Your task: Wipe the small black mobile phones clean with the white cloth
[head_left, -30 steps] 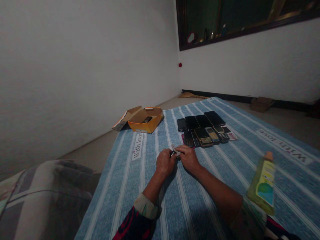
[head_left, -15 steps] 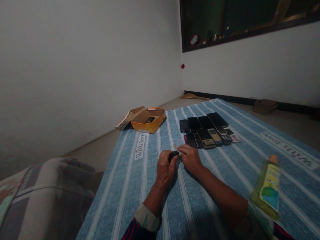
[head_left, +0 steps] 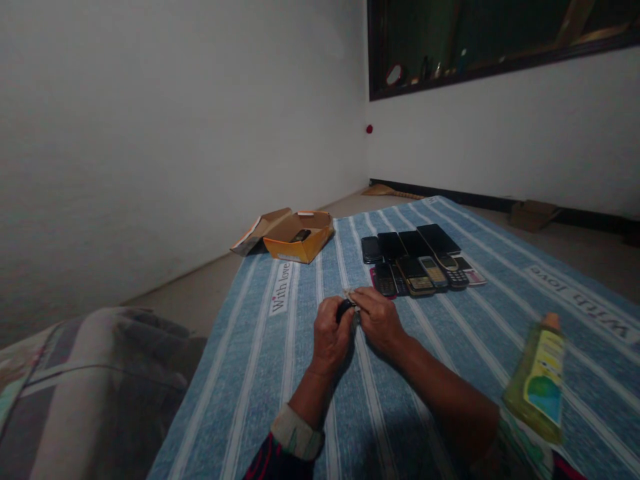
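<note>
Navy with red figuring, pale at the cuff: left sleeve [head_left: 293,443], at the near edge. Right sleeve [head_left: 525,437], patterned, partly in shadow. Grey and pale striped fabric [head_left: 105,380], heaped at the near left, beside the bed-like surface. Blue cover [head_left: 245,393], white-striped, lettered "With love", lay beneath both arms. Bottle [head_left: 537,383], yellow-green contents, orange cap, lay well to the right of the hands.

Left hand [head_left: 331,337]: thumb and fingers were closed on a small black item [head_left: 344,309], which sat between thumb and forefinger, its curved top exposed above the thumb and the rest hidden in the grip. Right hand [head_left: 381,321]: fingers were together, clamped on a pale, crumpled piece [head_left: 356,308] lying between the two hands, against the black item's right end; its material could not be told.

Beyond the hands, to the right: keypad phones [head_left: 433,273], one row, close-set; behind them, dark phones [head_left: 391,247], four in a row. Farther left: orange box [head_left: 295,252], lid open, one phone [head_left: 301,235] inside. Floor beyond: brown cardboard [head_left: 533,215]. Far wall: dark-framed window [head_left: 480,40], small objects along its sill.
</note>
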`<move>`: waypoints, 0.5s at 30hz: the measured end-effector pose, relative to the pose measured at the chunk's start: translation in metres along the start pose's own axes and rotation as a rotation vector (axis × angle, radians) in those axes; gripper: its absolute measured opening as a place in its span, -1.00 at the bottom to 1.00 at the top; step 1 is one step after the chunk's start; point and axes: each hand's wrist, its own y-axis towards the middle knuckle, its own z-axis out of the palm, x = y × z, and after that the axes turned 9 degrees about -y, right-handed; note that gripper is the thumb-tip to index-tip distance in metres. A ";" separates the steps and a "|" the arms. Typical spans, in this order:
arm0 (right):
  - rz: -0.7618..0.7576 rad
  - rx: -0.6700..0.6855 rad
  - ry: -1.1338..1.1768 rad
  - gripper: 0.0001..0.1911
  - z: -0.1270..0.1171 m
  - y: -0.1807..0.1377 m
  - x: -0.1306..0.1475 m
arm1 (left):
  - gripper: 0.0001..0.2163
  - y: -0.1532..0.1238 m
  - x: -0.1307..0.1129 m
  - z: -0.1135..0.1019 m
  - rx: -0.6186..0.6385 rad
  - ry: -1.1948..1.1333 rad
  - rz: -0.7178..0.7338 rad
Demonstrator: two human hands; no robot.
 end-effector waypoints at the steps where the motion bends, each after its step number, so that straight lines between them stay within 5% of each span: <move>1: -0.020 -0.001 -0.014 -0.60 -0.001 0.001 0.002 | -0.91 0.000 0.000 0.000 0.005 0.000 0.002; 8: 0.052 0.052 -0.076 -0.57 0.000 -0.001 0.000 | -0.89 -0.002 -0.001 0.000 -0.013 -0.001 -0.017; 15: -0.056 -0.018 -0.048 -0.62 -0.002 0.000 0.009 | -0.92 -0.002 0.000 0.001 -0.023 -0.042 -0.002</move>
